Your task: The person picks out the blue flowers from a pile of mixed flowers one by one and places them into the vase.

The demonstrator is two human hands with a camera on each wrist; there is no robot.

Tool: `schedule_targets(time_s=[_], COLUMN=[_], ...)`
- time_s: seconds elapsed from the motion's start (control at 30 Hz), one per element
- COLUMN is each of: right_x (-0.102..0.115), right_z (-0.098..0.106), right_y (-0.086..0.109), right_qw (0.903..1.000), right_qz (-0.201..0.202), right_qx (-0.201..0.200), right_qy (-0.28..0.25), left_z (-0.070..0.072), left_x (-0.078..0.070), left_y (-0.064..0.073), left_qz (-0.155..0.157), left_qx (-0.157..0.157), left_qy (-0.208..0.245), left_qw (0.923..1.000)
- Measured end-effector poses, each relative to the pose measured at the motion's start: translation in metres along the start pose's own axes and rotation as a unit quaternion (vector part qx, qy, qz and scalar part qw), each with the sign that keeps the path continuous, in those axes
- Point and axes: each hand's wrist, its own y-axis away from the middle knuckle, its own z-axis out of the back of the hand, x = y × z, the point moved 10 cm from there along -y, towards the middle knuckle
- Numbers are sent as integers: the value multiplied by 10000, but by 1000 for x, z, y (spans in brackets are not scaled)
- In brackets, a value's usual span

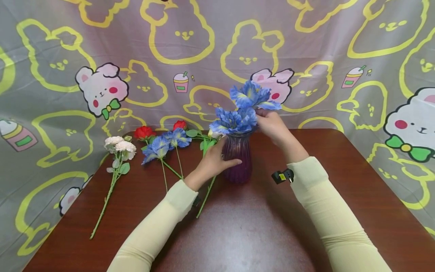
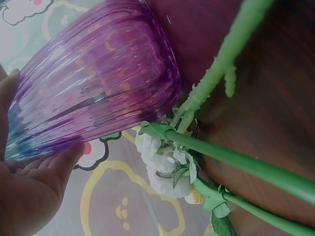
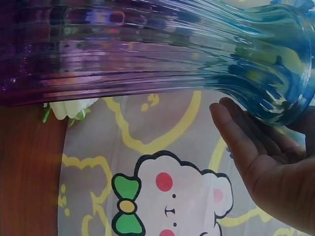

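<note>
A ribbed glass vase [image 1: 238, 162], purple below and bluish at the neck, stands upright on the table. My left hand [image 1: 212, 160] holds its upper part from the left, thumb across the front and fingers behind. Two blue artificial flowers show over the mouth: a lower bloom [image 1: 233, 120] close at the rim and a higher bloom [image 1: 250, 95] above it. At the base of the higher one, my right hand [image 1: 273, 126] pinches the flower, its fingertips partly hidden by petals. In the right wrist view, the other fingers [image 3: 243, 132] extend beside the vase neck.
On the brown table [image 1: 272, 234] left of the vase lie a pale pink flower stem [image 1: 110, 189], two blue flowers [image 1: 158, 148], red flowers [image 1: 144, 132] and a white flower [image 2: 165, 164] with green stems. A patterned curtain [image 1: 204, 49] hangs behind the table.
</note>
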Motion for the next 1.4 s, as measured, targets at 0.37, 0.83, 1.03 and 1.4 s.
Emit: schedule_targets(time_s=[0.37, 0.83, 1.03, 1.4], right_x=[10, 5, -1, -15], right_z=[0, 2, 5, 6], right_y=[6, 16, 22, 32], right_qw=[9988, 9953, 9948, 9909], right_qz=[279, 482, 501, 789], right_qx=[356, 720, 750, 957], right_qy=[-187, -441, -471, -524], left_z=[0, -1, -1, 0], left_x=[0, 0, 0, 0], left_y=[0, -1, 0, 0], left_qz=[-9, -24, 43, 53], left_qx=[-27, -36, -2, -54], left_qy=[-15, -27, 27, 66], left_qw=[10000, 10000, 10000, 9999])
